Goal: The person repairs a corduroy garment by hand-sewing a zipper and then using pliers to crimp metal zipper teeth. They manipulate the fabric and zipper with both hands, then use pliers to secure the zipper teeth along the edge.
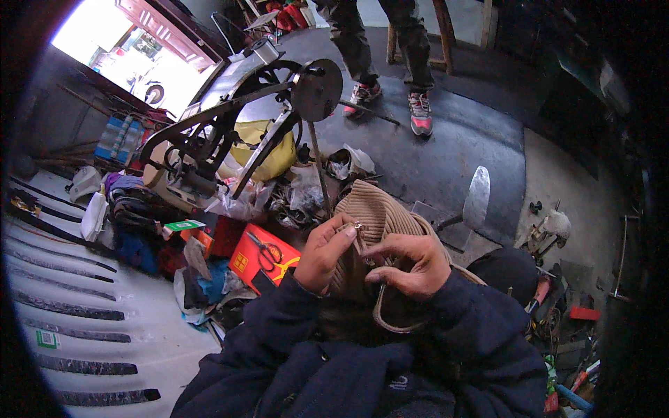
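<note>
- Head view: the tan, ribbed fabric bag [380, 205] lies under and just beyond both hands.
- Over the bag, the left hand [322, 252] pinches a small, shiny metal fitting [357, 226].
- Beside it, over the bag, the right hand [414, 266] grips a thin tan strap [378, 310], fingertips partly hidden.
- Left of the bag: black-handled scissors [267, 255] on a flat red box [244, 262].

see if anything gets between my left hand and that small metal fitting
Nothing visible does: the left hand pinches the small metal fitting at its fingertips, over the ribbed tan fabric. The right hand is close beside, not between them.
</note>
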The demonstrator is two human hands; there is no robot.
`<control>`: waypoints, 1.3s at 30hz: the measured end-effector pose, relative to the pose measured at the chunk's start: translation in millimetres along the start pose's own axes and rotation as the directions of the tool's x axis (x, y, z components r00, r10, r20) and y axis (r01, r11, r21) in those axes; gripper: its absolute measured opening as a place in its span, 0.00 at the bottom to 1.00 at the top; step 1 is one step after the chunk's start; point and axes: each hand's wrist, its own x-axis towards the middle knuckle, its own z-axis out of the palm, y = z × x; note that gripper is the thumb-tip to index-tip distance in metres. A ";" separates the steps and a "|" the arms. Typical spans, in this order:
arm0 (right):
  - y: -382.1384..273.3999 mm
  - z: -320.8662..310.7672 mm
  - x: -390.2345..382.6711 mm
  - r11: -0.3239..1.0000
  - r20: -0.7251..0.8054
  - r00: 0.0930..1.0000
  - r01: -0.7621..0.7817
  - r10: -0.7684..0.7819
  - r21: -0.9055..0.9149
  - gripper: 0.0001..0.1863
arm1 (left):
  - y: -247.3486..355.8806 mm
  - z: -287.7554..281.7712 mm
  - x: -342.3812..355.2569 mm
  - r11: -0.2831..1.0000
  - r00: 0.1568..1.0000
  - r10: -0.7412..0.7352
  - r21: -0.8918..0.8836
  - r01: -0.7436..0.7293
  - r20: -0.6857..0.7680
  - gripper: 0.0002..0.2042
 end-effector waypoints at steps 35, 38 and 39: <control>8.9 -23.8 -1.3 0.850 0.072 0.898 -0.435 0.435 0.295 0.11 | 1.9 5.2 -2.9 0.999 1.000 -0.008 -0.048 0.009 0.012 0.12; 11.2 -22.0 -1.9 0.872 0.033 0.919 -0.383 0.393 0.306 0.11 | 3.7 8.2 -3.8 0.998 1.000 -0.005 0.057 0.004 0.011 0.15; 11.3 -21.5 -2.0 0.871 0.031 0.918 -0.386 0.396 0.305 0.11 | 4.6 9.7 -4.4 0.995 1.000 -0.010 0.099 0.009 0.009 0.17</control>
